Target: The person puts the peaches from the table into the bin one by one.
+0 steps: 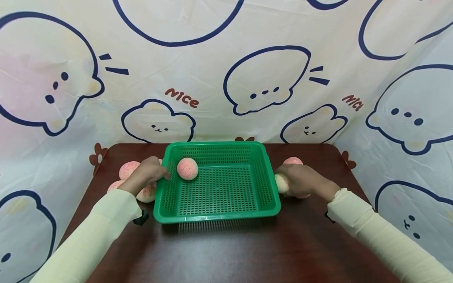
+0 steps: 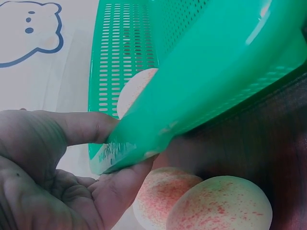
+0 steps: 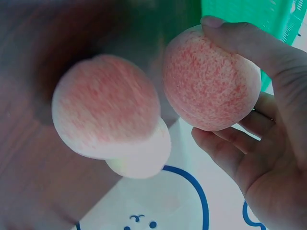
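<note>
A green plastic basket (image 1: 217,216) with slotted walls stands on the dark table. One pink peach (image 1: 187,169) lies inside it at the back left. My left hand (image 1: 150,172) pinches the basket's left rim, thumb on the inner side and fingers beneath, as the left wrist view shows. Just outside the basket's right wall, my right hand (image 1: 299,179) holds a peach (image 3: 211,79) between thumb and fingers. Beside that hand are two more peaches, a pink one (image 3: 105,105) and a paler one (image 3: 144,155) partly behind it.
Several peaches lie on the table left of the basket, among them one at the back (image 1: 129,169) and one by the basket wall (image 1: 146,193), partly hidden by my left arm. A cloth (image 1: 209,78) printed with cartoon faces hangs behind the dark wooden table (image 1: 226,255).
</note>
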